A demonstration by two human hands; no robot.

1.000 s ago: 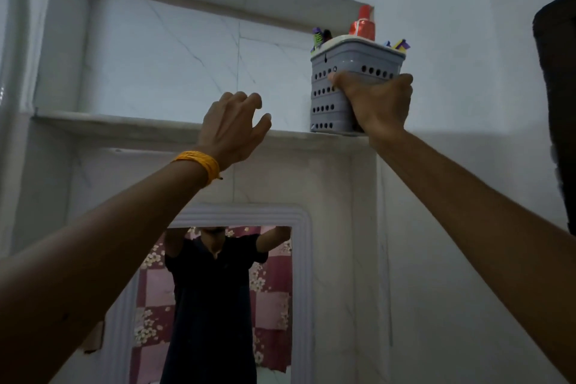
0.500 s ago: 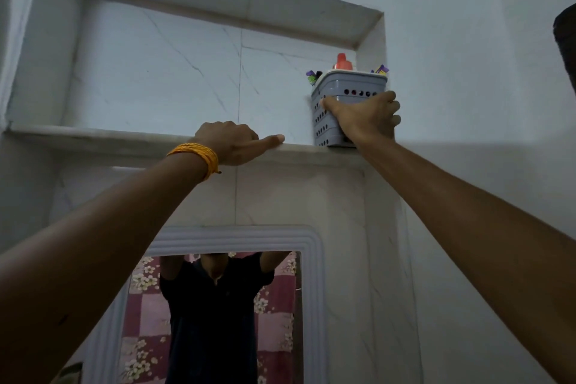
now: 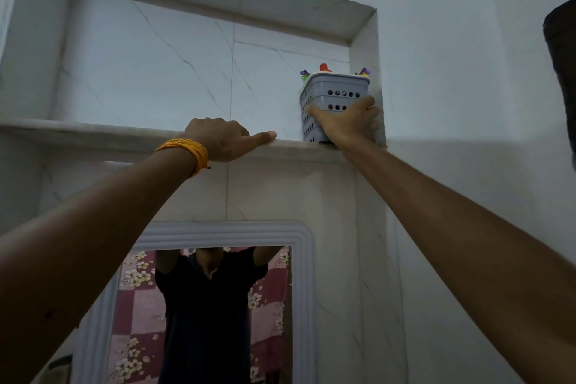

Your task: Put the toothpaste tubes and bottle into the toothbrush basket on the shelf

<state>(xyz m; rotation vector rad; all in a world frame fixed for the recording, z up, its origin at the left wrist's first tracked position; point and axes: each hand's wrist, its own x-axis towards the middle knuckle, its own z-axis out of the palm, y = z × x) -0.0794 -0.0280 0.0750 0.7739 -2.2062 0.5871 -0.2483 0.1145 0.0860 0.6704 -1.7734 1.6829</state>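
A grey perforated basket (image 3: 338,90) stands upright on the marble shelf (image 3: 93,131), in the right corner of the wall niche. A red cap (image 3: 324,67) pokes out of its top, with purple toothbrush ends (image 3: 304,73) at the left rim and more coloured ends (image 3: 363,71) at the right rim. The rest of its contents are hidden. My right hand (image 3: 346,120) grips the basket's lower front. My left hand (image 3: 223,139) rests on the shelf's front edge, forefinger stretched toward the basket, holding nothing.
The niche's right wall (image 3: 363,50) is close beside the basket. A white-framed mirror (image 3: 205,305) hangs below the shelf and reflects a person in a dark shirt. A dark object (image 3: 562,65) juts in at the right edge.
The basket went from lifted near the shelf edge to standing deep in the niche's right corner, my right hand still on it. My left hand dropped onto the shelf edge.
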